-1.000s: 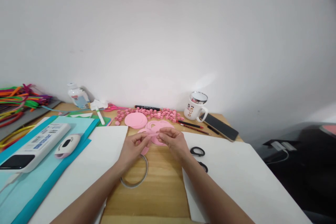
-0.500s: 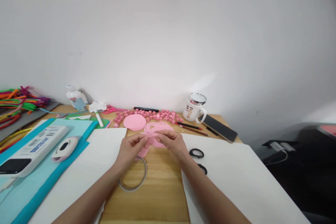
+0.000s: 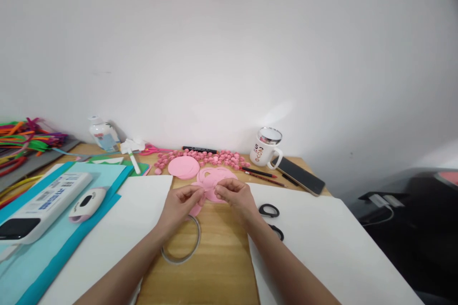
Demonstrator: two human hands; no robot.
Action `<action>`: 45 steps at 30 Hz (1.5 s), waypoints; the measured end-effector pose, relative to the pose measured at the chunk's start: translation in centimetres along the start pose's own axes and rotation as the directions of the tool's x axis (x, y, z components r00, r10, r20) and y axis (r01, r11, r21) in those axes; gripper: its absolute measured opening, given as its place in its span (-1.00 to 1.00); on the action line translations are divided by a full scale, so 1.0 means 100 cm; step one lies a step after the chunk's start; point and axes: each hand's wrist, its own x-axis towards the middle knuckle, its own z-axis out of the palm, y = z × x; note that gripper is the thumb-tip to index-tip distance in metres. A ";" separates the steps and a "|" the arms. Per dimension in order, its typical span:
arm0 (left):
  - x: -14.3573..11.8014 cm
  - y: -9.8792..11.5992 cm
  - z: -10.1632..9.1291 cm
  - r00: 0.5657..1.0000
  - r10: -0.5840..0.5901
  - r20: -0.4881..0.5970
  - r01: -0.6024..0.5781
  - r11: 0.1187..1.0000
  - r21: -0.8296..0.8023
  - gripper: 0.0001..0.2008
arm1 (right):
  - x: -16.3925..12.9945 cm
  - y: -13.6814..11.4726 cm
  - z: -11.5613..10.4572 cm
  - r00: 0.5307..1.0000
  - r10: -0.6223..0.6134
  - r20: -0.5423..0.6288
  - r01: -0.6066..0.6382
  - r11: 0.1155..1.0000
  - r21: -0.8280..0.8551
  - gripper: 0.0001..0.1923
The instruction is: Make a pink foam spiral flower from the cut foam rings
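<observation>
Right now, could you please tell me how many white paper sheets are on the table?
2. One white sheet lies left of the hands, beside the blue paper; the other white sheet lies right, under the scissors. More may be hidden beneath.

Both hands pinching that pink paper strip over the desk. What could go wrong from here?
1. The thin pink strip might tear or crease between the left hand and right hand.
2. A forearm may drag the tape ring.
3. The scissors lie close beside the right wrist.

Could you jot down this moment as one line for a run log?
left hand: pinching thin pink paper strip | right hand: pinching same strip | below: grey tape ring on wooden table
</observation>
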 end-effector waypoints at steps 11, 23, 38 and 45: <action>0.001 0.003 -0.001 1.000 -0.008 0.022 0.009 1.000 -0.018 -0.71 | -0.001 0.000 0.001 0.999 0.026 0.041 -0.027 0.999 0.021 -0.74; 0.000 0.007 0.001 1.000 -0.014 0.011 0.015 1.000 -0.021 -0.76 | -0.001 0.000 0.002 1.000 0.006 0.016 -0.007 0.999 0.034 -0.82; -0.001 0.008 0.003 0.999 -0.040 0.014 0.040 0.999 -0.008 -0.75 | 0.000 0.000 0.000 1.000 0.007 0.007 -0.007 0.999 0.037 -0.77; -0.002 0.011 0.003 0.997 -0.073 0.004 0.073 0.996 -0.051 -0.74 | -0.002 -0.003 0.004 1.000 0.021 -0.011 -0.020 0.997 0.072 -0.80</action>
